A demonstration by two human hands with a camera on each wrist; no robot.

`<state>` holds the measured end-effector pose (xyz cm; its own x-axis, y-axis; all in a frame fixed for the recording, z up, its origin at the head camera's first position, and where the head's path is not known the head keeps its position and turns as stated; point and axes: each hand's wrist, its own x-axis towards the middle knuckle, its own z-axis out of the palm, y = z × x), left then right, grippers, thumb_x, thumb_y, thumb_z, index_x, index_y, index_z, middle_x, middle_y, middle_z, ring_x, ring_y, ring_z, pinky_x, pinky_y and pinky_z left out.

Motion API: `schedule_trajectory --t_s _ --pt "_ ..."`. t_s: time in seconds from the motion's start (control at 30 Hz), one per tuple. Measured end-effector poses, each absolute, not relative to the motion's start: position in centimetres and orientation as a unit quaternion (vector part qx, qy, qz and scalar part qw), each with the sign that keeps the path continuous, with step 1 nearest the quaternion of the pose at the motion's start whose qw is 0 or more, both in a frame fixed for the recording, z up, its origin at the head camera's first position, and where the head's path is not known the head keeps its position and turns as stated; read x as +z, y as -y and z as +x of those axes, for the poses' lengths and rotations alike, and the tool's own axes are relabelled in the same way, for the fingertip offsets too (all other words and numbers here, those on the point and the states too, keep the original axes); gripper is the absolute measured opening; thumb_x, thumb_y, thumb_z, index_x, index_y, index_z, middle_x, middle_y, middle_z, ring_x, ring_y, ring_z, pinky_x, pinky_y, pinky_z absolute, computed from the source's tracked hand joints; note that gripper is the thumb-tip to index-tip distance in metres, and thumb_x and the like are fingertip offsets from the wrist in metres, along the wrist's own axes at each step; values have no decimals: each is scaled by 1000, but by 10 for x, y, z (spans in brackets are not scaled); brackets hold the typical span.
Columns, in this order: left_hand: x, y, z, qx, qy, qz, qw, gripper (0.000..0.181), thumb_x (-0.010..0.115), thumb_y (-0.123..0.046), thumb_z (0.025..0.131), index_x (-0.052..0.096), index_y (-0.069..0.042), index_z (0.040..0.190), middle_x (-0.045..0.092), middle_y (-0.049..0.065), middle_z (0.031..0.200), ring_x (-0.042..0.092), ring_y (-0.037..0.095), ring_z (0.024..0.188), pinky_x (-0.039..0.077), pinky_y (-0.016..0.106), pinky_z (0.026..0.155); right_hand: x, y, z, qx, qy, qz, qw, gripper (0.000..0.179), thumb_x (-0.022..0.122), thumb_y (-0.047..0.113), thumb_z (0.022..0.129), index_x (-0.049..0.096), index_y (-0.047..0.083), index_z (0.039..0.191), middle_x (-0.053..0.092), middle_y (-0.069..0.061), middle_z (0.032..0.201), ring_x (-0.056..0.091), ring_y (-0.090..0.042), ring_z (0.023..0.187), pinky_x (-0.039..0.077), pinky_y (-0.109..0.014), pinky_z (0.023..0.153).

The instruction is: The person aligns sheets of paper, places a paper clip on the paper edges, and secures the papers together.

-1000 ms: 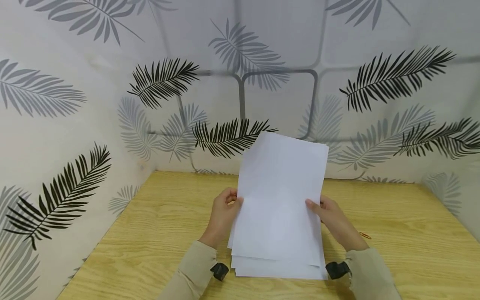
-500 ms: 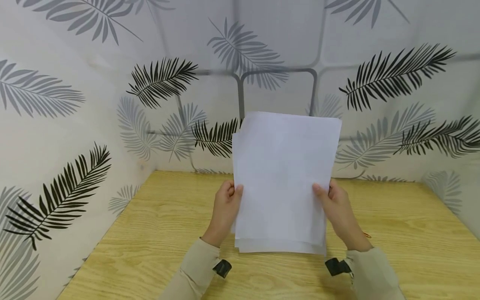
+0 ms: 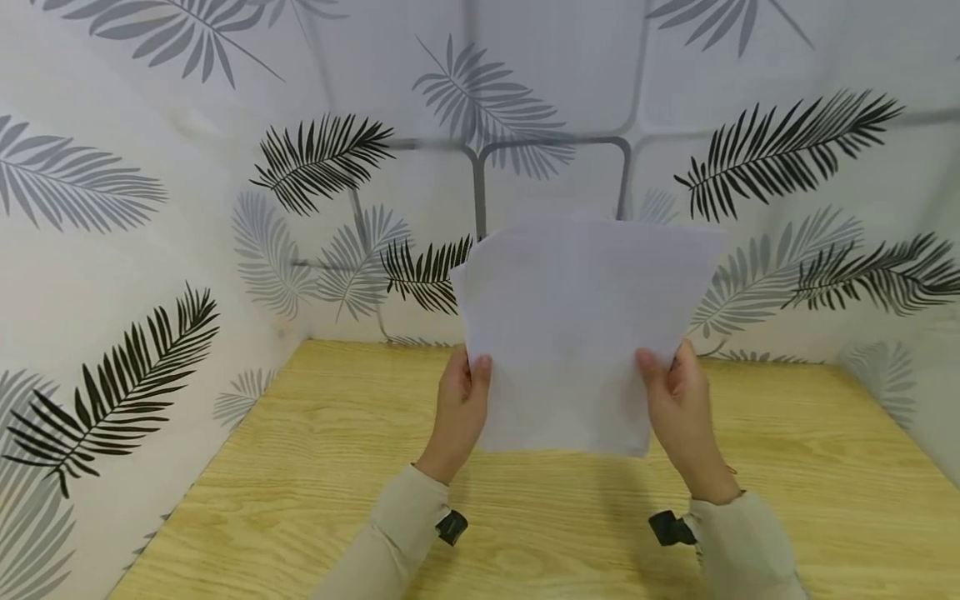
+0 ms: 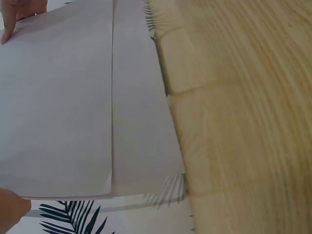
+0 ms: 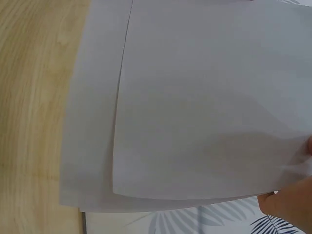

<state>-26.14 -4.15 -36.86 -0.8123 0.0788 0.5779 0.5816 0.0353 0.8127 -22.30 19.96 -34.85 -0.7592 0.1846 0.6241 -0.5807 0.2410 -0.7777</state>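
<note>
Several sheets of white paper (image 3: 570, 333) are held up off the table, upright and tilted, their edges not lined up. My left hand (image 3: 459, 408) grips the left edge, thumb on the near face and fingers behind. On the opposite edge my right hand (image 3: 681, 417) pinches the sheets the same way. One sheet of the paper (image 4: 58, 107) lies offset over another in the left wrist view, and the paper (image 5: 204, 97) shows the same stepped edges in the right wrist view. The fingers behind the sheets are mostly hidden.
Below is a wood-grain table (image 3: 300, 475). An orange paper clip (image 3: 731, 470) lies beside my right wrist, mostly hidden by it. A leaf-patterned curtain (image 3: 337, 75) stands behind the table and along its left side.
The paper has risen off the table and tipped more upright. Both hands have moved up and away with it, keeping their grip on the edges.
</note>
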Motion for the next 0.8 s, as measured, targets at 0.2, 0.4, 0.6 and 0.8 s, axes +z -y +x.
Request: schedule_trajectory --t_s 0.2,0.4,0.6,0.8 --pt "-386 42 -266 -674 679 -244 158 32 40 -11 104 42 2 133 52 19 123 54 29 112 46 40 92 -365 -200 -229 629 706 137 297 21 48 2 99 43 -11 115 60 9 103 60 -4 93 47 -16 77" --pt "-393 42 -270 -671 685 -250 131 31 37 -12 105 38 2 133 47 20 126 48 31 118 41 47 97 -378 -201 -234 660 687 136 271 21 49 5 100 46 -2 119 60 7 108 59 -6 97 46 -17 81" --pt "-398 41 -273 -659 699 -252 123 31 34 -13 106 35 0 133 44 19 128 46 31 120 39 49 99 -386 -203 -237 663 685 152 262 23 47 6 100 46 4 123 58 1 114 59 -10 102 48 -19 83" --pt "-402 40 -275 -660 699 -249 120 29 34 -13 105 35 0 132 44 20 126 48 33 117 40 51 97 -389 -203 -238 663 684 151 264 23 48 4 100 46 5 124 55 -1 116 56 -12 104 46 -19 84"
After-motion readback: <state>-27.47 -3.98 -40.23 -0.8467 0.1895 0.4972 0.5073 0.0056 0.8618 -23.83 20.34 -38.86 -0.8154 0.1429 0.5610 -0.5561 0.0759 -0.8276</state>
